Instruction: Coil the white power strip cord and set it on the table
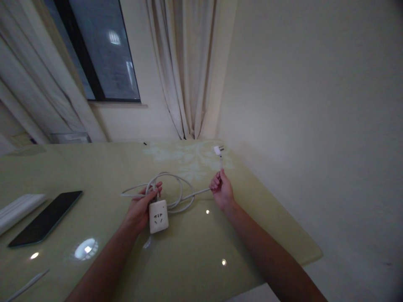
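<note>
A white power strip block (158,216) lies on the glossy green table (189,251), its white cable (176,188) looped behind it. My left hand (143,205) is closed on the cable where it leaves the block. My right hand (221,191) pinches the cable near its far end. Beyond its fingers the white plug (218,150) sticks up above the table, near the wall.
A dark tablet (47,217) and a white keyboard (17,209) lie at the table's left. A white pen (27,285) sits near the front left edge. Curtains (185,67) and a window (94,46) stand behind the table; a bare wall (315,105) borders its right.
</note>
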Action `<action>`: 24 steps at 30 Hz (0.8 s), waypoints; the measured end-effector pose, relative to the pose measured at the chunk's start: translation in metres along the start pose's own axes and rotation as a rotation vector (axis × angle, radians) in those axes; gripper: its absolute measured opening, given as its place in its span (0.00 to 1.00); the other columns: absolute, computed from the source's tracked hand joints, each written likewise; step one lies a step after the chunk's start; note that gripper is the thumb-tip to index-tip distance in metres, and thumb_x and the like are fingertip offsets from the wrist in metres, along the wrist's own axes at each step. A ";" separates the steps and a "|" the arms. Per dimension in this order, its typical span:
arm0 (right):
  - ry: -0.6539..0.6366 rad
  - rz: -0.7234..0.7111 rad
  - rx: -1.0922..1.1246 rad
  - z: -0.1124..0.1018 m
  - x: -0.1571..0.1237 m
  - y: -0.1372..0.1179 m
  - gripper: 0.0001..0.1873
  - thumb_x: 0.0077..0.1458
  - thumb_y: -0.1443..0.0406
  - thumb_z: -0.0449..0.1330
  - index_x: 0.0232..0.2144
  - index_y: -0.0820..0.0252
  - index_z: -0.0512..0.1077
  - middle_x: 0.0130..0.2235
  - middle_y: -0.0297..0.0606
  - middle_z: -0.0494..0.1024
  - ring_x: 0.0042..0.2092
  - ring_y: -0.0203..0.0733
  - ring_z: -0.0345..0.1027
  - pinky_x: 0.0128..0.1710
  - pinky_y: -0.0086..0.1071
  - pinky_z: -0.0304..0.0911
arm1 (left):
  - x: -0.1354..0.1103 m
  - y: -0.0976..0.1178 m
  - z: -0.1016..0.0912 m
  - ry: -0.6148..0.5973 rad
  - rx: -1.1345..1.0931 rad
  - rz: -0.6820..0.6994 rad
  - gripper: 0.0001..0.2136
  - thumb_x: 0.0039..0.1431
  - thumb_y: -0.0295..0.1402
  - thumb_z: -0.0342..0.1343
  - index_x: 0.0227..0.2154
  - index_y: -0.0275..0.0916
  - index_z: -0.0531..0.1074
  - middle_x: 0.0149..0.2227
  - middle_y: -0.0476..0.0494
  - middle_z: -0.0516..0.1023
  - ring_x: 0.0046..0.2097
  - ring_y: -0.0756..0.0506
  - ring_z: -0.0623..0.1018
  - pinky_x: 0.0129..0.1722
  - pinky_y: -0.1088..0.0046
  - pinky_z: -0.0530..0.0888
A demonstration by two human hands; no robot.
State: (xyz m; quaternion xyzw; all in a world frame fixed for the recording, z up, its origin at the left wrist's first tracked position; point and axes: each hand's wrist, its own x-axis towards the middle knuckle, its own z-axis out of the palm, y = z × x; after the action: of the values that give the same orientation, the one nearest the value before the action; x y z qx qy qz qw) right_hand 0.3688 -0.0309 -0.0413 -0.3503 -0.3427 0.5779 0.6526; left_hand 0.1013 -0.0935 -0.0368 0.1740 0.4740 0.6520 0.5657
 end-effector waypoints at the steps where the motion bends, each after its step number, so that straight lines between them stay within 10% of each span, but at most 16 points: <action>1: 0.017 0.016 -0.023 -0.002 0.002 0.001 0.27 0.52 0.41 0.66 0.28 0.53 0.62 0.20 0.21 0.54 0.20 0.31 0.47 0.21 0.28 0.51 | 0.000 0.002 -0.001 -0.015 0.014 -0.001 0.11 0.54 0.19 0.68 0.39 0.35 0.80 0.38 0.44 0.84 0.32 0.51 0.81 0.32 0.79 0.80; 10: -0.164 0.135 -0.405 -0.009 0.008 0.006 0.27 0.56 0.49 0.64 0.49 0.63 0.77 0.19 0.19 0.57 0.17 0.30 0.45 0.18 0.26 0.43 | -0.015 0.011 -0.001 -0.285 0.081 0.234 0.19 0.51 0.45 0.75 0.35 0.37 0.79 0.28 0.54 0.67 0.26 0.57 0.66 0.22 0.83 0.62; 16: -0.487 0.011 -0.589 -0.002 -0.005 0.005 0.22 0.59 0.48 0.64 0.42 0.59 0.82 0.23 0.27 0.64 0.24 0.33 0.51 0.23 0.27 0.48 | -0.019 0.012 -0.006 -0.494 0.123 0.152 0.20 0.58 0.47 0.70 0.45 0.36 0.81 0.27 0.52 0.64 0.24 0.56 0.61 0.22 0.80 0.57; 24: -0.685 -0.065 -0.628 0.015 -0.027 -0.006 0.23 0.57 0.44 0.67 0.34 0.58 0.80 0.32 0.33 0.72 0.34 0.38 0.62 0.32 0.29 0.57 | -0.023 0.011 -0.001 -0.453 0.167 0.089 0.21 0.56 0.48 0.71 0.43 0.36 0.79 0.27 0.52 0.66 0.24 0.55 0.62 0.22 0.80 0.59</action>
State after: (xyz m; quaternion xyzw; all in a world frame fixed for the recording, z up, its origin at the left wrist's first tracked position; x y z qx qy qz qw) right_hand 0.3562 -0.0571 -0.0293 -0.3092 -0.7076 0.5078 0.3820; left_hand 0.1018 -0.1140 -0.0212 0.3827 0.3793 0.5790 0.6119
